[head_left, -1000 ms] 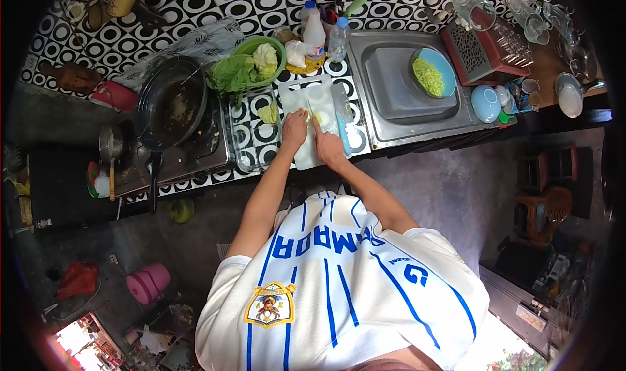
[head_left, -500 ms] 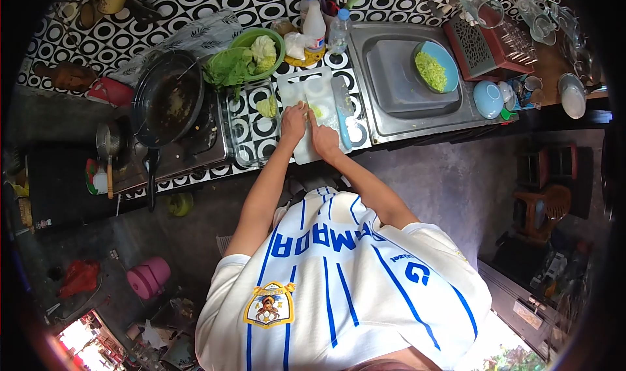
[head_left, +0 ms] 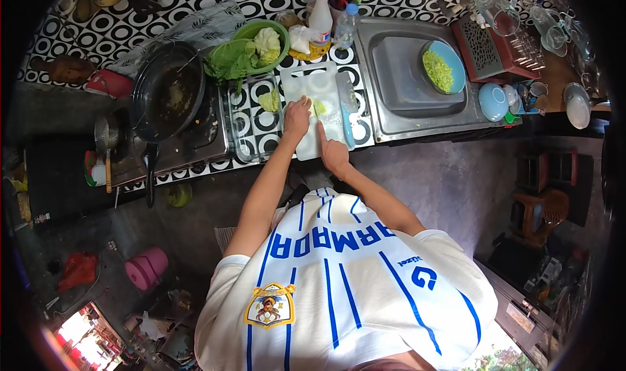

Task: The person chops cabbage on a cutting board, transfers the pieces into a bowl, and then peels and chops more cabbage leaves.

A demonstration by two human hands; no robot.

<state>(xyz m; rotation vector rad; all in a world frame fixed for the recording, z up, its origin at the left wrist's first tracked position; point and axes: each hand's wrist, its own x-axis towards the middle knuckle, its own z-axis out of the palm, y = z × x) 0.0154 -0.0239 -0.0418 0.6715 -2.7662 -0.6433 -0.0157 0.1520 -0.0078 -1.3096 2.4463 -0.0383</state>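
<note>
A white cutting board (head_left: pixel 310 81) lies on the tiled counter, with cut pale green cabbage (head_left: pixel 319 107) on it. My left hand (head_left: pixel 297 118) is on the board's left side, its fingers bent down against the cabbage. What lies beneath those fingertips is partly hidden. My right hand (head_left: pixel 334 154) is closed round a knife (head_left: pixel 315 111), index finger stretched along it; the handle is covered by the hand. The thin blade points away from me, beside the cabbage. Left of the board, a cabbage piece (head_left: pixel 268 100) rests on a clear glass dish (head_left: pixel 251 133).
A green bowl (head_left: pixel 285 45) holds cabbage and leafy greens. Right of the board is a light blue handle (head_left: pixel 347 133). The steel sink (head_left: pixel 370 77) holds a blue bowl (head_left: pixel 461 71) of shredded cabbage. On the left a wok (head_left: pixel 140 110) sits on the stove. Bottles (head_left: pixel 319 19) stand behind.
My right hand has drawn back toward me with the knife, away from my left hand. More of the blade and cut cabbage shows. My left hand stays on the cabbage; the view has shifted slightly.
</note>
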